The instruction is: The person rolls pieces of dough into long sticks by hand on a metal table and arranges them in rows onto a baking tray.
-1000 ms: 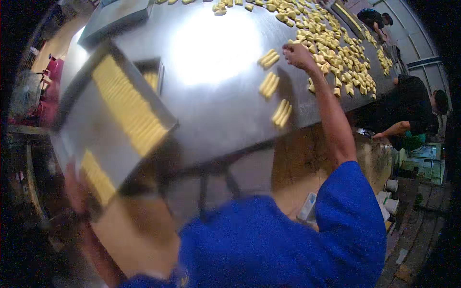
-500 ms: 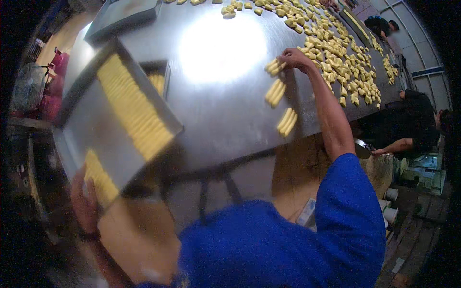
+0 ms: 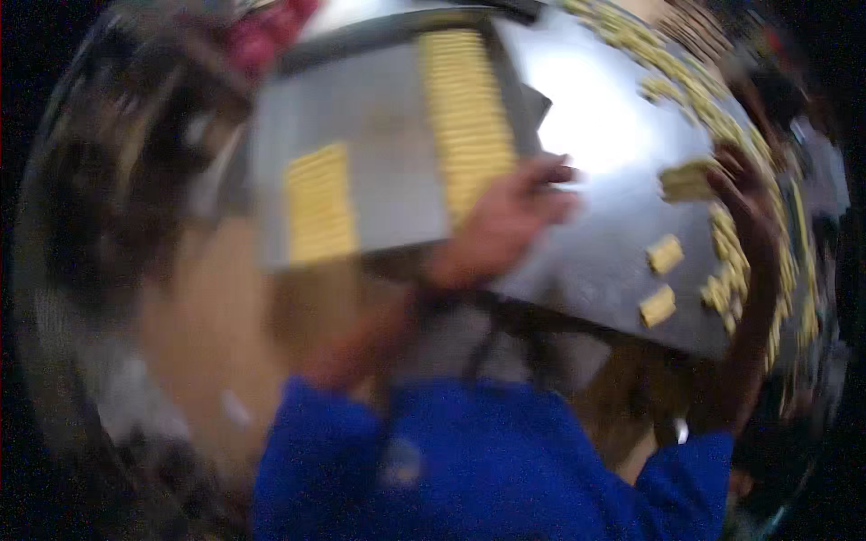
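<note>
The view is smeared by motion. My left hand [image 3: 505, 216] reaches across the lower right corner of a metal tray [image 3: 388, 189], near the neat rows of yellow dough strips [image 3: 460, 108] in it; its fingers are too blurred to read. A shorter block of strips [image 3: 317, 203] lies on the tray's left part. My right hand [image 3: 744, 189] grips a small bundle of dough strips [image 3: 686, 180] above the steel table [image 3: 595, 225]. Below it lie two similar bundles [image 3: 665, 254] [image 3: 658, 307], beside loose dough pieces [image 3: 726, 261].
More dough pieces [image 3: 677, 72] run along the table's far and right side. A pink object [image 3: 257, 36] stands at the upper left, brown floor [image 3: 203, 298] shows below the tray, and blurred shapes crowd the right rim.
The view has swung, shifting tray and table. My left hand has moved from the tray's left edge rightward to its corner. My right hand has lifted the top bundle of strips.
</note>
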A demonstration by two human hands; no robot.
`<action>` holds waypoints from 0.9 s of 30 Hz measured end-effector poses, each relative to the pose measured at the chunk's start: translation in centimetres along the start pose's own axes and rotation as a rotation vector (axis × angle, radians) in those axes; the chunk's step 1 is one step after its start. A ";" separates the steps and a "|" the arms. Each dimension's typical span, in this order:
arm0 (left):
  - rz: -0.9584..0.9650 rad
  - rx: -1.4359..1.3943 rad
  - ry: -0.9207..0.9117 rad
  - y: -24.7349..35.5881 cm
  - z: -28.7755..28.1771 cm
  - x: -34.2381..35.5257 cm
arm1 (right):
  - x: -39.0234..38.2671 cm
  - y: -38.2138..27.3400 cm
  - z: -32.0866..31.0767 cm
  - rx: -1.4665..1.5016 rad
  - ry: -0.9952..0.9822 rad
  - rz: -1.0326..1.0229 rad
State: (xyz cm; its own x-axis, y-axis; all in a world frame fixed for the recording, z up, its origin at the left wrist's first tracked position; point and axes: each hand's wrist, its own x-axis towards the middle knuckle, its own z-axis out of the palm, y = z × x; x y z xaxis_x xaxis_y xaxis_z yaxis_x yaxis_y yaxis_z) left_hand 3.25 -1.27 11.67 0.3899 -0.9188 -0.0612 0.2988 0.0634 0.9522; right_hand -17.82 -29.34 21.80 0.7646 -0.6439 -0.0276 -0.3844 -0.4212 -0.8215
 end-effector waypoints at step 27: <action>0.078 1.540 0.571 4.2 -32.7 -3.4 | 16.3 -11.2 45.7 0.362 -0.622 -0.181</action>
State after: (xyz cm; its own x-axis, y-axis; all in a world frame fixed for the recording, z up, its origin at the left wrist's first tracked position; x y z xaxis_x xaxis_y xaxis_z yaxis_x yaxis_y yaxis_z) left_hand 31.64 14.84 6.14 0.7167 -0.6565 0.2352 -0.6949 -0.6441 0.3197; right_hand 22.64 -5.92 4.56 0.9929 -0.0588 -0.1032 -0.1122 -0.1799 -0.9773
